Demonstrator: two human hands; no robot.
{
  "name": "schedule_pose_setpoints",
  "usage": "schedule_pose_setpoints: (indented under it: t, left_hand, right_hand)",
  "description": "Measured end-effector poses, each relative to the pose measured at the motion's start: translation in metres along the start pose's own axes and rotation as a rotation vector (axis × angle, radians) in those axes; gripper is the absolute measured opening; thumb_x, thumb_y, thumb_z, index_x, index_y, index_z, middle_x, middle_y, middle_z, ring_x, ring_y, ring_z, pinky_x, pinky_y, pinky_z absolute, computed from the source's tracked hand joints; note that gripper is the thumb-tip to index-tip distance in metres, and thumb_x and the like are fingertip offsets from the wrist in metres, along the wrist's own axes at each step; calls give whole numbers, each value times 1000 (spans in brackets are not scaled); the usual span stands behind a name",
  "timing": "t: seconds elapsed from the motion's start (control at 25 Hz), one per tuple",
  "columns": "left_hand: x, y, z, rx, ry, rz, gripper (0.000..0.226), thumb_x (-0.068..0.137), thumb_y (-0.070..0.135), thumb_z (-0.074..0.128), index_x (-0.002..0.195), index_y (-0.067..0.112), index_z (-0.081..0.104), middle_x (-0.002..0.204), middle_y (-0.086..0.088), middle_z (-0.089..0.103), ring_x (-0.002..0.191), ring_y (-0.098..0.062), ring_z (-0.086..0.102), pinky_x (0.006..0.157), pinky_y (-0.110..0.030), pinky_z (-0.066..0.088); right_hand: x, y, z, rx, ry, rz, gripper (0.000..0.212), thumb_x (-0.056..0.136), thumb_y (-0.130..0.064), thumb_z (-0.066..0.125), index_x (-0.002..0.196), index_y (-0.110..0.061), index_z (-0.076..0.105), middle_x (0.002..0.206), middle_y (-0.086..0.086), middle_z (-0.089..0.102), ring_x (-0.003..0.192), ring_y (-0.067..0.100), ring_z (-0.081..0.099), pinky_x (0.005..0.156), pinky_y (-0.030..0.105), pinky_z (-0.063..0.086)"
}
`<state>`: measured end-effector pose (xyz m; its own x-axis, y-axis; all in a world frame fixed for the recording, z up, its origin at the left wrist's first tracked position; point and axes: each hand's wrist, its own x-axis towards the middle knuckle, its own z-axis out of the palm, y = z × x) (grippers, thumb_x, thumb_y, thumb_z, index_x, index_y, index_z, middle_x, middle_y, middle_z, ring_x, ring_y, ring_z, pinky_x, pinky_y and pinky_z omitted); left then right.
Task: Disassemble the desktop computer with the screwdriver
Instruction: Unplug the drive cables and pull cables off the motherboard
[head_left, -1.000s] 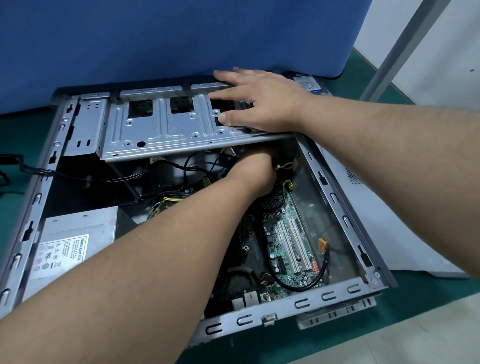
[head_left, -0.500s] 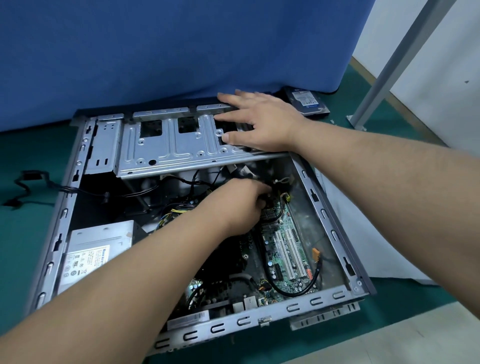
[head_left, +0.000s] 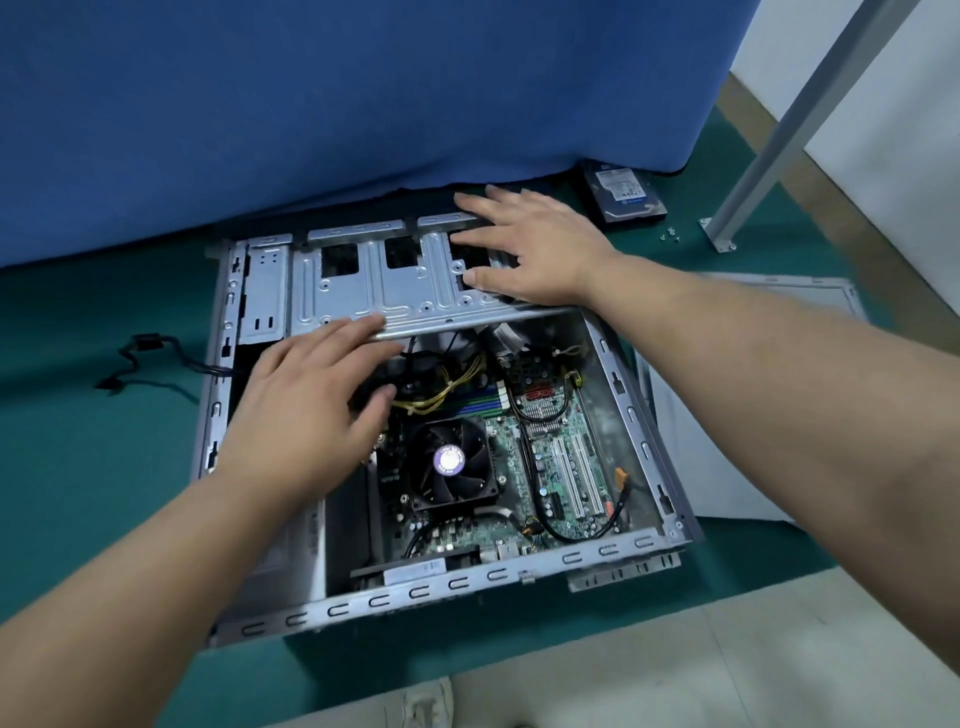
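Observation:
The open desktop computer case (head_left: 639, 457) lies on its side on green matting. Its grey metal drive cage (head_left: 363, 291) spans the far end. My right hand (head_left: 540, 249) rests flat on the cage's right part, fingers spread. My left hand (head_left: 311, 400) hovers open over the case's left middle, fingertips reaching the cage's front edge. Below it show the green motherboard (head_left: 550, 467), the black CPU fan (head_left: 452, 462) and yellow cables (head_left: 447, 389). No screwdriver is in view.
A removed hard drive (head_left: 626, 200) lies on the matting at the back right, with loose screws (head_left: 670, 236) beside it. The grey side panel (head_left: 727, 415) lies right of the case. A metal post (head_left: 779, 135) stands at the right; a blue cloth (head_left: 363, 104) hangs behind. A black cable (head_left: 140, 358) trails left.
My left hand has come up out of the case's inside and opened, now reaching the cage's front edge. The view has pulled back, showing the fan and motherboard.

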<state>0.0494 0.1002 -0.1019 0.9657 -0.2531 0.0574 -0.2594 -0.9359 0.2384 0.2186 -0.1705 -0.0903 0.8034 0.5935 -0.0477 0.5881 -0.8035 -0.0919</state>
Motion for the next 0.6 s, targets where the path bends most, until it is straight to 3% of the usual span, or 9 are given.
schedule_pose_setpoints:
  t: [0.28, 0.4, 0.6]
  left_hand:
    - [5, -2, 3, 27, -33, -31, 42, 91, 41, 43, 124, 37, 69, 162, 17, 33, 147, -13, 31, 118, -41, 18]
    - [7, -2, 2, 63, -66, -40, 43, 92, 45, 39, 118, 37, 73, 166, 15, 25, 150, -14, 24, 120, -41, 14]
    - [8, -4, 1, 72, -83, -41, 44, 90, 46, 36, 113, 39, 73, 168, 12, 21, 152, -15, 23, 119, -43, 16]
  right_hand:
    - [-32, -21, -3, -11, -63, 125, 56, 103, -62, 26, 155, -44, 35, 171, -10, 4, 158, 15, 4, 128, 44, 1]
    - [-59, -32, 0, 10, -55, 148, 54, 107, -56, 20, 157, -42, 33, 171, -9, 11, 157, 13, 14, 128, 44, -2]
    - [-83, -46, 6, -16, -63, 171, 60, 107, -50, 29, 163, -31, 19, 171, -7, 11, 156, 13, 14, 128, 43, -4]
